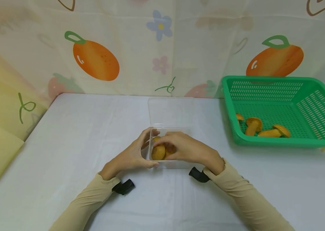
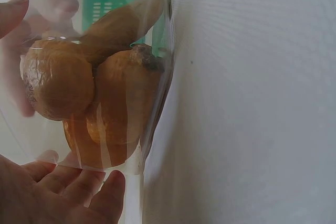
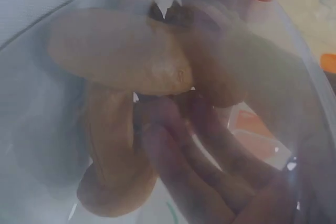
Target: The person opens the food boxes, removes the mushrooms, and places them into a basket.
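Note:
A clear plastic box [image 1: 175, 165] stands on the table with its hinged lid [image 1: 171, 110] laid back. My left hand [image 1: 133, 152] grips the box's left end, thumb at the front and fingers around the back. Inside, my right hand [image 1: 189, 148] holds a yellow-brown mushroom [image 1: 158, 152] by its cap, among other mushrooms. Through the wall in the left wrist view, a round cap [image 2: 60, 80] and several thick stems crowd together. From the right wrist view, a mushroom [image 3: 113, 129] lies close to my right fingers [image 3: 173, 161]; the clear wall blurs the exact contact.
A green slotted basket [image 1: 266, 141] stands at the right of the table, holding a few mushrooms [image 1: 275, 131] near its front left corner. The white-covered table [image 1: 93, 122] meets a fruit-printed curtain [image 1: 133, 48] behind. Black wrist straps [image 1: 124, 187] hang below both sleeves.

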`<act>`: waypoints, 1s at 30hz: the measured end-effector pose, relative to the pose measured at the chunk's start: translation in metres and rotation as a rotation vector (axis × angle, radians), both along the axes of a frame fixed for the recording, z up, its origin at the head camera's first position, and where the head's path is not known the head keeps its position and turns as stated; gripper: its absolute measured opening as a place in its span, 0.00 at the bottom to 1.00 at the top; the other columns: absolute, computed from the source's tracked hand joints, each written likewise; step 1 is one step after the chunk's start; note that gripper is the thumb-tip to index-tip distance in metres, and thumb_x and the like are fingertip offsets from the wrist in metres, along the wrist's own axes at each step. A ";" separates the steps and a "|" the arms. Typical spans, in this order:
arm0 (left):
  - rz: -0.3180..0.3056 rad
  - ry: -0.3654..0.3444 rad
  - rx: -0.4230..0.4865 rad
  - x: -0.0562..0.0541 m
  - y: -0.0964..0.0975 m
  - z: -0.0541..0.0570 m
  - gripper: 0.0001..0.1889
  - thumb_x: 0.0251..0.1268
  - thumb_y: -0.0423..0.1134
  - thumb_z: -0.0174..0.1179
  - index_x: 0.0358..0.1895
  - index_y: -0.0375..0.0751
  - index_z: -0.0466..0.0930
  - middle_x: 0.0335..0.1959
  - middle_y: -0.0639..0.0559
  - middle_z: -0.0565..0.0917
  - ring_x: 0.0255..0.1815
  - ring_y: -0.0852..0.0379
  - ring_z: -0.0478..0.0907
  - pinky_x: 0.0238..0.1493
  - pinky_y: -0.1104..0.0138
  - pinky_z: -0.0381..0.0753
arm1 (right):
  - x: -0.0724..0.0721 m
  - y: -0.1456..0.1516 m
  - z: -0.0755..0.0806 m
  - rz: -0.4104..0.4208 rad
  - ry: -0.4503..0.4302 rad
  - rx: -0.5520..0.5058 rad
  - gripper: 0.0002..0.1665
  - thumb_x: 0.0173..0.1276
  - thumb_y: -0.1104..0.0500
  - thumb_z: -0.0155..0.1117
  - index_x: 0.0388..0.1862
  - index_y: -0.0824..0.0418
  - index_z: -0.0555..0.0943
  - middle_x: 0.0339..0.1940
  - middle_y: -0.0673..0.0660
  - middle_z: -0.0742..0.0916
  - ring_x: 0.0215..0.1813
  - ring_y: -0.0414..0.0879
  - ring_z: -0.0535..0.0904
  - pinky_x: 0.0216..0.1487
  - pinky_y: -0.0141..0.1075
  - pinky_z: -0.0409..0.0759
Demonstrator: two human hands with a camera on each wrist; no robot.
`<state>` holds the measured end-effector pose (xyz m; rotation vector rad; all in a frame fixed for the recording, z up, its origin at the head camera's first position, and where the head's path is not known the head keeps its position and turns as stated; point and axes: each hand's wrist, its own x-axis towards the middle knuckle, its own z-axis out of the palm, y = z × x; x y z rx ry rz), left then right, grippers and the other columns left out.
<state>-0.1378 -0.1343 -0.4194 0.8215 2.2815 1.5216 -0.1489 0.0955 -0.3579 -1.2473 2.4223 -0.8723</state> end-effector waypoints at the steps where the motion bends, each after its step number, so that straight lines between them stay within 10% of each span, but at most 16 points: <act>1: 0.002 -0.002 0.000 0.000 0.000 0.000 0.54 0.48 0.36 0.76 0.76 0.43 0.47 0.74 0.45 0.60 0.78 0.47 0.56 0.78 0.43 0.55 | 0.000 -0.001 0.000 0.006 -0.008 0.002 0.25 0.58 0.59 0.76 0.55 0.53 0.82 0.40 0.47 0.84 0.42 0.42 0.78 0.46 0.35 0.81; 23: 0.004 -0.009 -0.001 0.001 0.000 0.001 0.55 0.48 0.36 0.77 0.76 0.44 0.46 0.75 0.46 0.60 0.79 0.47 0.55 0.78 0.44 0.56 | -0.001 -0.005 -0.003 -0.003 0.000 -0.014 0.22 0.59 0.62 0.76 0.49 0.58 0.76 0.39 0.50 0.85 0.37 0.39 0.78 0.41 0.27 0.80; 30: 0.016 -0.030 0.001 0.001 0.000 0.001 0.55 0.47 0.37 0.77 0.76 0.49 0.48 0.74 0.51 0.61 0.78 0.51 0.56 0.79 0.46 0.56 | 0.000 -0.002 -0.002 -0.010 0.011 -0.025 0.23 0.58 0.62 0.76 0.51 0.58 0.77 0.46 0.52 0.84 0.47 0.44 0.79 0.50 0.39 0.84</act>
